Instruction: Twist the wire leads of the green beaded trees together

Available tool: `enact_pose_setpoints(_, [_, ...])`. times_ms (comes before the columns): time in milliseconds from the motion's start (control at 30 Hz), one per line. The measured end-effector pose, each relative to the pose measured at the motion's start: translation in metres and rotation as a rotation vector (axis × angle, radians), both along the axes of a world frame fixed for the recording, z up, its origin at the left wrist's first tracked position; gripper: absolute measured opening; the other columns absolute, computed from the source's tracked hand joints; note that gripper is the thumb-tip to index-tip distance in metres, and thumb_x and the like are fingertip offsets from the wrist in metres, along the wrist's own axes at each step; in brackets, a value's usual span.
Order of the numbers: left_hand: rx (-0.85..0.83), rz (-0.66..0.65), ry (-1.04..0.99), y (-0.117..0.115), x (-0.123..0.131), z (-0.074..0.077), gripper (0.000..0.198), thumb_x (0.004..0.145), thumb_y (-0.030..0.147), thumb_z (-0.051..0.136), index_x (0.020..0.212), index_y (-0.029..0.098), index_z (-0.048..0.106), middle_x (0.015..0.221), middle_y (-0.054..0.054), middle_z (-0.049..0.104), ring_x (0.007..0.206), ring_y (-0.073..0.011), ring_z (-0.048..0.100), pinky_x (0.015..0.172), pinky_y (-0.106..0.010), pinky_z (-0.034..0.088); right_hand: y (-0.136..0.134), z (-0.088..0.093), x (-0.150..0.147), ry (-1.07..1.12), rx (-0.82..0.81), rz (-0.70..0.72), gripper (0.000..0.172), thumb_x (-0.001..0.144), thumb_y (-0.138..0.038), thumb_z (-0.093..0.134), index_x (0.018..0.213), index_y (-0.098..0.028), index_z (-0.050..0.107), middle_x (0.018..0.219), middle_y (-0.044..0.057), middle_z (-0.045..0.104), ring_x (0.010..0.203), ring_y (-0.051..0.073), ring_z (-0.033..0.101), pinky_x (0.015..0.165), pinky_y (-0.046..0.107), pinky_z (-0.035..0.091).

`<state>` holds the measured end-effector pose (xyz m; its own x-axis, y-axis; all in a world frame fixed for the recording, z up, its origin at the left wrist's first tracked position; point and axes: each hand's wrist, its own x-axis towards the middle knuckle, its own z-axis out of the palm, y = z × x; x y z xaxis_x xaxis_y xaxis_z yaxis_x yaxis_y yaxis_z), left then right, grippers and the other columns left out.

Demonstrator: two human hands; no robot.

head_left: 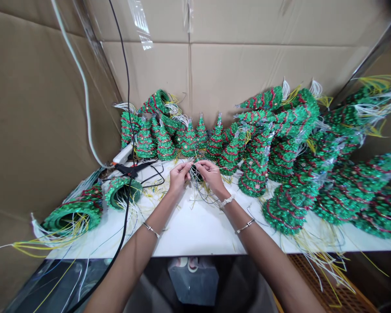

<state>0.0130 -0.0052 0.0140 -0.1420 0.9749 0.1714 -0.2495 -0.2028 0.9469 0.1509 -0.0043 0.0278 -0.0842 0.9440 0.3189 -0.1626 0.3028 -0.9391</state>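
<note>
My left hand (180,175) is closed in a pinch on thin wires (198,179) above the middle of the white table. Close beside it, my right hand (209,174) pinches strands of the same wires, and one pale end sticks out to the right. More strands hang below the fingers and spread over the tabletop. Behind my hands stands a small green Christmas tree (189,141) with red garland. Whether the wires join a tree between my hands, I cannot make out.
Many tinsel trees (254,165) crowd the right and back of the white table (195,234). At left lie hollow-based trees (74,213) trailing wires, near a black-handled tool (133,168) and a white power strip (123,154). A black cable (127,208) hangs in front. Cardboard walls (150,65) enclose the table.
</note>
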Motion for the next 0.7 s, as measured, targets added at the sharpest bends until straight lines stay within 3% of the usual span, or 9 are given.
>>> enact_pose_setpoints(200, [0.01, -0.003, -0.011, -0.0005, 0.0003, 0.0009, 0.046, 0.066, 0.054, 0.082, 0.089, 0.015, 0.076, 0.052, 0.003, 0.055, 0.044, -0.0065, 0.041, 0.041, -0.02, 0.023, 0.0015, -0.0074, -0.0005, -0.152, 0.136, -0.029, 0.031, 0.083, -0.047, 0.066, 0.092, -0.018, 0.071, 0.054, -0.007, 0.042, 0.05, 0.009, 0.03, 0.048, 0.024, 0.023])
enact_pose_setpoints(700, [0.027, 0.015, 0.006, -0.0004, 0.002, -0.001, 0.045, 0.068, 0.053, 0.082, 0.09, 0.014, 0.076, 0.047, 0.004, 0.052, 0.042, -0.0064, 0.038, 0.041, -0.021, 0.025, -0.0034, -0.0068, 0.0011, -0.251, 0.2, -0.071, 0.025, 0.087, -0.039, 0.061, 0.092, -0.016, 0.071, 0.059, -0.004, 0.052, 0.05, 0.009, 0.036, 0.051, 0.023, 0.03])
